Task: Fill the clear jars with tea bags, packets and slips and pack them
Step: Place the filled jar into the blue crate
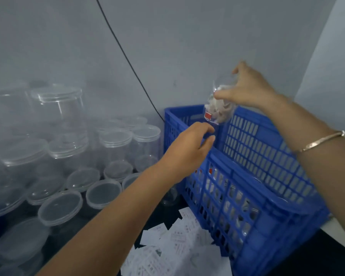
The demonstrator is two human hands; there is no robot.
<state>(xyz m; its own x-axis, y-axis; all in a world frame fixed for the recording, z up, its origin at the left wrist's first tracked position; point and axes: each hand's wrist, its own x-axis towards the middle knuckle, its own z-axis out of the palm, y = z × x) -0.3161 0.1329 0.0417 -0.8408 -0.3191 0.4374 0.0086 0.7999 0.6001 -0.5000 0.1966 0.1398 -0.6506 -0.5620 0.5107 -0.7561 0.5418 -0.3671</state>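
R hand [247, 90] grips filled clear jar [220, 108], near-upright, above blue crate [257, 140] far corner; L hand [189, 144], loose & empty, just below-left.

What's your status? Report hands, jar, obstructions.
Right hand grips filled jar, tilted, over blue crate. Left hand open below it, empty. Path into crate looks clear.

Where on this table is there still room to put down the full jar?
Hardly any. Left of the blue crate, clear jars stand packed together; paper slips litter the dark tabletop before it. Bare spots: tabletop off the crate's near right corner, and the crate's open top, below the filled jar in the right hand.
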